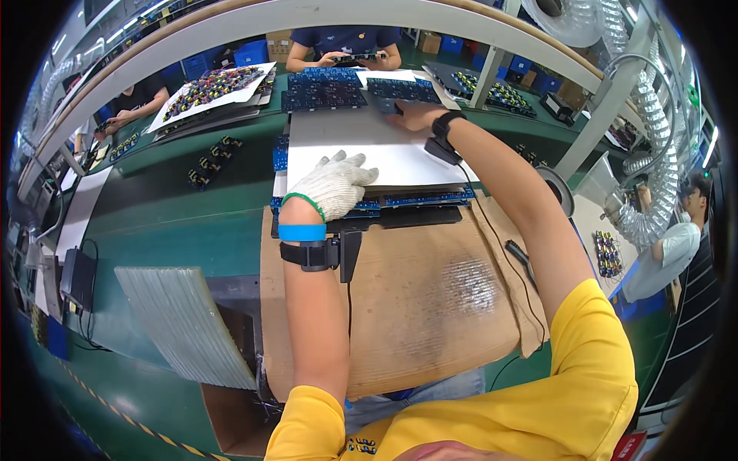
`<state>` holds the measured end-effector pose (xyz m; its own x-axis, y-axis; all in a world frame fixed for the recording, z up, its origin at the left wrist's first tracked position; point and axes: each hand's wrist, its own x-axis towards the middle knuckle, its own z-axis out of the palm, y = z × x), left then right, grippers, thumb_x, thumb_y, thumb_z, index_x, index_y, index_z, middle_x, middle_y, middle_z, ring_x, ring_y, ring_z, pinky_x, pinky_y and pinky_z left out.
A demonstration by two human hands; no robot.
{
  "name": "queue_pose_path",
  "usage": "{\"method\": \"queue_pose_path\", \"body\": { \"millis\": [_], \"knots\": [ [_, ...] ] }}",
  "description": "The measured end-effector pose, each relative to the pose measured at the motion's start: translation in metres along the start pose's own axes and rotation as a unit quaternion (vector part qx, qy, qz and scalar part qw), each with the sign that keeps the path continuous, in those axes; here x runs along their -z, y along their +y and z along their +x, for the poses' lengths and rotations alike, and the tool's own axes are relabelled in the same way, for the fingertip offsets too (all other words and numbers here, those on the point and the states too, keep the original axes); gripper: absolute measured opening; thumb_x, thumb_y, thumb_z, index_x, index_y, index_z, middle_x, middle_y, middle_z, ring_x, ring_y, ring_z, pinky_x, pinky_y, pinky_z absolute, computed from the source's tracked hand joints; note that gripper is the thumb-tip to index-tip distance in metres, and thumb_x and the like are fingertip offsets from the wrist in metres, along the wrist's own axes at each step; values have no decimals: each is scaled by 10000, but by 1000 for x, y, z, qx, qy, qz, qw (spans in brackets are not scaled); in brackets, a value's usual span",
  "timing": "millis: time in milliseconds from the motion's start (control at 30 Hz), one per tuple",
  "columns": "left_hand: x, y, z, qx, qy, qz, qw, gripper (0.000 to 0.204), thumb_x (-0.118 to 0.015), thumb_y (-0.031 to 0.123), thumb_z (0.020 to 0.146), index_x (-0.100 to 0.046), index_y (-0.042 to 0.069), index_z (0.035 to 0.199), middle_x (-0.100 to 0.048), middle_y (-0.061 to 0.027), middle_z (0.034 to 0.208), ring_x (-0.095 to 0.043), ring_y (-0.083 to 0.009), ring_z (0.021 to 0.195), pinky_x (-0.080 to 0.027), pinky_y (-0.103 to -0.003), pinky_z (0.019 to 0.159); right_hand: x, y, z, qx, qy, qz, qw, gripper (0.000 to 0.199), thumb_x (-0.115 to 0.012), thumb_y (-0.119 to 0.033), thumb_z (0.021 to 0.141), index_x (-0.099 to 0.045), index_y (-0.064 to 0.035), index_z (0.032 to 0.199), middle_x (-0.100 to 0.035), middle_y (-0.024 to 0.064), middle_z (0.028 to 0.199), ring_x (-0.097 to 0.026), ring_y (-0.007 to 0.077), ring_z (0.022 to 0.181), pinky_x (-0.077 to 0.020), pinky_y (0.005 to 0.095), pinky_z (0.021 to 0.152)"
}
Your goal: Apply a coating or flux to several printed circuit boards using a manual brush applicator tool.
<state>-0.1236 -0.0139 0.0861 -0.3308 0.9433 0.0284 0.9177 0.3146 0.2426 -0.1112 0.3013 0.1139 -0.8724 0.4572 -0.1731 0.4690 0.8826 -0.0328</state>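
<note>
My left hand (pixel 332 184), in a white knitted glove with a green cuff, lies on the near left part of a white sheet (pixel 384 146), fingers spread and holding nothing. My bare right hand (pixel 421 117) reaches to the sheet's far right. Its fingers are closed at the near edge of a dark blue circuit board (pixel 403 90), partly hiding that edge. Beside it, a panel of blue circuit boards (pixel 323 90) lies at the sheet's far left. More blue circuit boards (pixel 427 197) show under the sheet's near edge.
Brown cardboard (pixel 384 300) covers the near work surface, with a black-handled tool (pixel 520 257) at its right. A grey foam sheet stack (pixel 184 319) leans at left. A shelf beam (pixel 346 15) crosses overhead. Across the bench, a person (pixel 346 46) holds a board.
</note>
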Motion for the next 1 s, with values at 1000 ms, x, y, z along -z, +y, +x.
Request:
{"method": "queue_pose_path", "body": {
  "millis": [1000],
  "knots": [
    [0, -5, 0, -5, 5, -35, 999, 593, -631, 231, 994, -616, 270, 1586, -407, -138, 1765, -296, -392, 1662, -224, -473, 1383, -154, 256, 71, -128, 37, 117, 984, 426, -749, -342, 904, -808, -38, 1195, -800, 215, 1215, -796, 380, 1026, -616, 445, 878]
  ]
}}
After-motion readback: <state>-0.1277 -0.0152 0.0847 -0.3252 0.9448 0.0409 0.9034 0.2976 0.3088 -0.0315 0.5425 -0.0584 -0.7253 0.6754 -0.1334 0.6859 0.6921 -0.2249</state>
